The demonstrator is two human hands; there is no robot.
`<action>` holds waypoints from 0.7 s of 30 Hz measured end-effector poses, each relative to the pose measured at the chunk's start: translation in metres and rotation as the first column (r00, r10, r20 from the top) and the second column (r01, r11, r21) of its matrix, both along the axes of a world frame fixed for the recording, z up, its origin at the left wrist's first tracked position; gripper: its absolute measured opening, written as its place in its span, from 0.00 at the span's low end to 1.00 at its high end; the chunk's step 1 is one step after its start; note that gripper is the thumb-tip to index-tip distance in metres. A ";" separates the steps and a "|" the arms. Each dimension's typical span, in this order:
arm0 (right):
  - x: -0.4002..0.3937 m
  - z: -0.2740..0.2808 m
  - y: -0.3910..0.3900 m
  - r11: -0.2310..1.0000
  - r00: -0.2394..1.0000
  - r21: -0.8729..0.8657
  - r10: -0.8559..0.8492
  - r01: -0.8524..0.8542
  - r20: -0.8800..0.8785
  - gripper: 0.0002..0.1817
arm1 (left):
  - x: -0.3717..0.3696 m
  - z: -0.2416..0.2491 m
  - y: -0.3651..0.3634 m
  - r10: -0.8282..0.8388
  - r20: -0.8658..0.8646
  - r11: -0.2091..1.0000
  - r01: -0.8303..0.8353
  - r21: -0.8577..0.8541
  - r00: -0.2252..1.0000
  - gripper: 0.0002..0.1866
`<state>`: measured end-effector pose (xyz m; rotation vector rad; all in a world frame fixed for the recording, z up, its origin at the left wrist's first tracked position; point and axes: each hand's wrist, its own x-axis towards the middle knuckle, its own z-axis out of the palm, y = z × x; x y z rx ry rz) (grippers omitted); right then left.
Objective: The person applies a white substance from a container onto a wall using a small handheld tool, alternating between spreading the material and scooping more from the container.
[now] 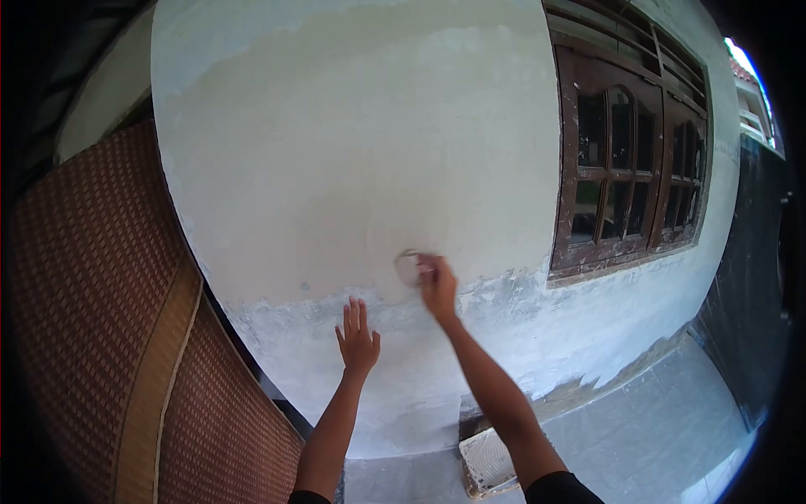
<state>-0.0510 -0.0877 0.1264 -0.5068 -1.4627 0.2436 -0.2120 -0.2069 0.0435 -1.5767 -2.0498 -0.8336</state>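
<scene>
My left hand (358, 344) is open, fingers spread and pointing up, against the white wall (361, 168) at the border where the cream upper part meets the patchy whitish lower band. Higher and to the right, my right hand (437, 281) is closed at the wall's surface, gripping a thin, rounded, brownish-edged piece (408, 267). Motion blurs this piece, and I cannot tell what it is. Grey, rough patches (504, 290) run along the wall just right of that hand.
On the right is a brown wooden window (617, 172) with glass panes. A woven brown panel (92, 277) leans at the left. Below my right forearm, a whitish ribbed tray (489, 460) sits on the grey floor (621, 437). A dark panel (747, 269) stands at the far right.
</scene>
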 end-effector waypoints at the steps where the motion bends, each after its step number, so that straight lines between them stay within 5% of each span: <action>1: 0.012 -0.014 0.027 0.989 0.996 -0.133 0.045 -0.056 -0.082 0.09 | -0.005 0.000 -0.005 -0.001 -0.008 0.999 0.001 -0.032 1.000 0.43; 5: 0.109 -0.044 0.059 0.959 0.892 -0.274 -0.057 -0.077 -0.449 0.09 | -0.016 -0.003 -0.018 -0.033 0.049 0.994 0.037 -0.100 0.998 0.44; 7: 0.147 -0.065 0.061 0.939 0.855 -0.344 -0.175 -0.004 -0.488 0.13 | -0.017 -0.014 -0.015 -0.059 0.092 0.995 0.067 -0.079 0.994 0.44; 17: 0.203 -0.153 0.012 0.852 0.846 -0.426 0.035 -0.303 -0.532 0.16 | 0.031 -0.073 0.009 -0.247 0.289 0.969 0.243 0.050 0.925 0.41; 21: 0.229 -0.202 -0.010 0.693 0.721 -0.460 0.126 -0.555 -0.681 0.16 | 0.067 -0.105 0.002 -0.271 0.458 0.962 0.254 0.098 0.847 0.33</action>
